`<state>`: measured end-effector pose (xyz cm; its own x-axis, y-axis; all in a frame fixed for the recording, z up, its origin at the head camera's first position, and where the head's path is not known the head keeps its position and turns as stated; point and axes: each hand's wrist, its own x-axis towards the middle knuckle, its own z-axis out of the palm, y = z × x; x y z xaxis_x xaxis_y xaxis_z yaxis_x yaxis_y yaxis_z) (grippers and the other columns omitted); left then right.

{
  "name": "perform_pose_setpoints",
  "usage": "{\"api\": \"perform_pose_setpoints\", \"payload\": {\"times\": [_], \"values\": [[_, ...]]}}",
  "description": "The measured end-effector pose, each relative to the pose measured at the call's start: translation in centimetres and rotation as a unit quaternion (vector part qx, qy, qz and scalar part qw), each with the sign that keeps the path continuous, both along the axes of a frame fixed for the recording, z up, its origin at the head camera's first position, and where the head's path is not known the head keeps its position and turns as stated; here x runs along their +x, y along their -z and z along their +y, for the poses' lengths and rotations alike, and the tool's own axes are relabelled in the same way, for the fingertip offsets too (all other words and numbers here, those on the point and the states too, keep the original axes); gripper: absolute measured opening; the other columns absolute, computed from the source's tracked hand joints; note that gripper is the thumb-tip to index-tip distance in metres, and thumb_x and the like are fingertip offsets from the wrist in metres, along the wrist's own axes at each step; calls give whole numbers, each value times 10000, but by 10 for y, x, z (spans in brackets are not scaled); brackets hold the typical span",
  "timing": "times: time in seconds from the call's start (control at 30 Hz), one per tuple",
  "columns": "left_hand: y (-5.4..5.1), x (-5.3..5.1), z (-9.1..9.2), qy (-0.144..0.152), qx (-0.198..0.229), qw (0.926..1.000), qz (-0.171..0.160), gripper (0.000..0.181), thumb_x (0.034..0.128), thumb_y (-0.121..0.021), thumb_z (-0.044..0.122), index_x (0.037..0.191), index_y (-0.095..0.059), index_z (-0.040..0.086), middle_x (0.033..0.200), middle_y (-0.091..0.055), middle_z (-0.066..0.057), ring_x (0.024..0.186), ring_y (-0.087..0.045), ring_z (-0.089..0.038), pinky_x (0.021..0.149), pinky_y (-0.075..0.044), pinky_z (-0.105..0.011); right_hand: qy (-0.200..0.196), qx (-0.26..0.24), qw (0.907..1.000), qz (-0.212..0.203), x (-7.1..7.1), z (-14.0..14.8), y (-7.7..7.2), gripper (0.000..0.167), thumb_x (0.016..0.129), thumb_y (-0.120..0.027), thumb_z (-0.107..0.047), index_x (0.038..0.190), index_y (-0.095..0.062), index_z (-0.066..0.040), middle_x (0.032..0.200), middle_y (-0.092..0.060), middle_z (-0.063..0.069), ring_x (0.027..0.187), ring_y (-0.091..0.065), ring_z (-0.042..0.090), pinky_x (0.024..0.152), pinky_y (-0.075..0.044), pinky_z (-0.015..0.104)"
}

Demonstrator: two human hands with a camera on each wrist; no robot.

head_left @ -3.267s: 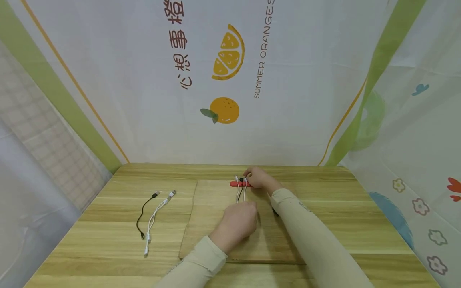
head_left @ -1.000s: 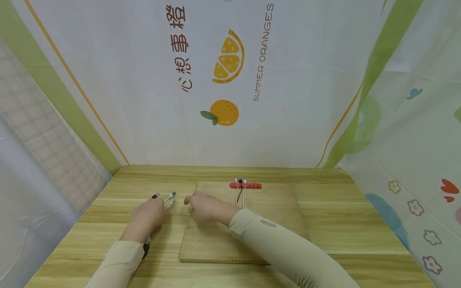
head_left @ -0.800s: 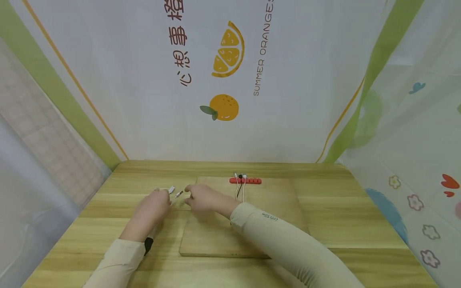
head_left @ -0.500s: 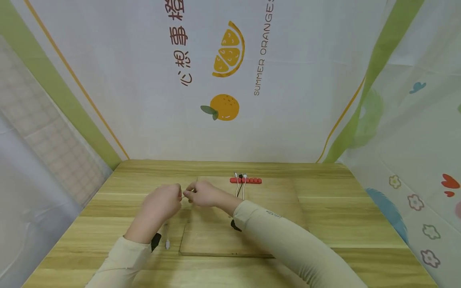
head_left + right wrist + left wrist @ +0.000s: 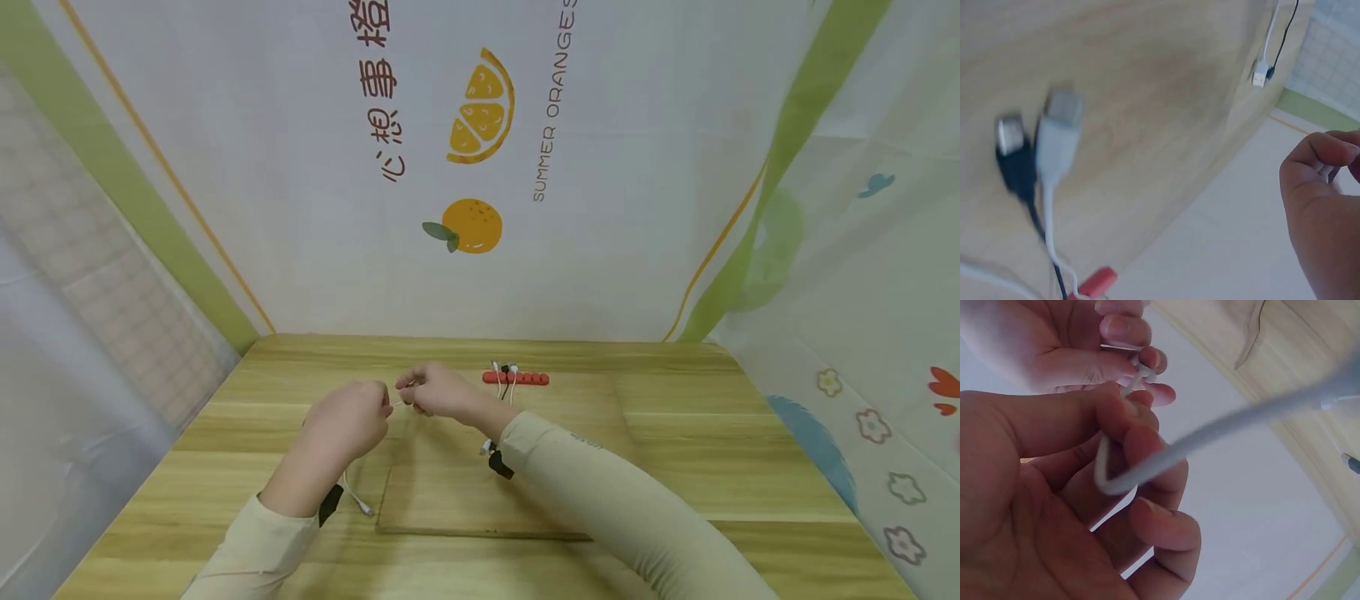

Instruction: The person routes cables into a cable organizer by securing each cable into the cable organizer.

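In the head view my left hand point(image 5: 348, 421) is left of the wooden board, pinching a thin white cable. The left wrist view shows that white cable point(image 5: 1172, 453) bent between thumb and fingers. Just opposite, my right hand point(image 5: 442, 392) pinches the cable's small white end point(image 5: 1144, 374); its exact shape is partly covered by fingers. A white plug point(image 5: 365, 508) on a cable shows below my left hand. Behind the hands, a red cable holder point(image 5: 534, 378) carries two white cables and a black one in its left slots.
The holder lies on the far edge of the wooden board point(image 5: 442, 500). In the right wrist view, a black USB plug point(image 5: 1013, 140) and a white USB plug point(image 5: 1060, 134) lie near it. Another white plug point(image 5: 1260, 73) and black plug point(image 5: 1270, 72) lie farther off.
Both hands have left the red holder for the left side. My left hand has picked up the white cable, my right hand has met its end, and both have lifted slightly rightward.
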<state>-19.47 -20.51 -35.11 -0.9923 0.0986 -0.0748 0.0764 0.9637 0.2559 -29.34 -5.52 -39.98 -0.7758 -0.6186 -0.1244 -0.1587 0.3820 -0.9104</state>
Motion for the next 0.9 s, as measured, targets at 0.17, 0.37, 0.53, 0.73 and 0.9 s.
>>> {"api": "perform_pose_setpoints", "payload": {"times": [0.17,0.37,0.53,0.73,0.9], "values": [[-4,5,6,52,-120,9997,206,170,1045,-620,101,1133,-747,29,922,-754,-75,675,-581,-168,581,-466,-309,99,-200,9997,-142,-9,12,-9,362,1079,-577,-101,1401,-601,61,871,-642,86,711,-518,166,694,-453,311],[-3,11,24,223,-327,9976,574,128,1047,-627,92,1064,-750,59,817,-723,-67,562,-514,-151,492,-389,-276,176,-354,9987,-330,-16,31,-22,415,1071,-613,-117,1438,-577,74,904,-643,37,752,-542,155,682,-485,248],[4,10,45,513,-445,9944,805,116,1038,-646,84,1033,-761,79,847,-741,-71,605,-516,-145,537,-412,-293,47,-189,9995,-249,-18,51,-29,385,1068,-633,-129,1402,-609,61,1006,-677,79,789,-606,159,729,-545,258],[9,9,66,718,-276,9922,985,110,1033,-638,66,970,-728,73,711,-636,-18,583,-464,-141,526,-376,-291,-50,-51,9999,126,-20,70,-40,312,1057,-647,-117,1318,-651,53,1094,-712,200,784,-632,156,725,-570,257],[14,11,81,890,-141,9893,1149,119,946,-642,-53,952,-692,54,675,-578,-2,559,-408,-128,486,-341,-276,114,-52,9996,241,-21,85,-44,285,1056,-644,-104,1273,-639,80,947,-669,100,759,-615,160,676,-534,235]]}}
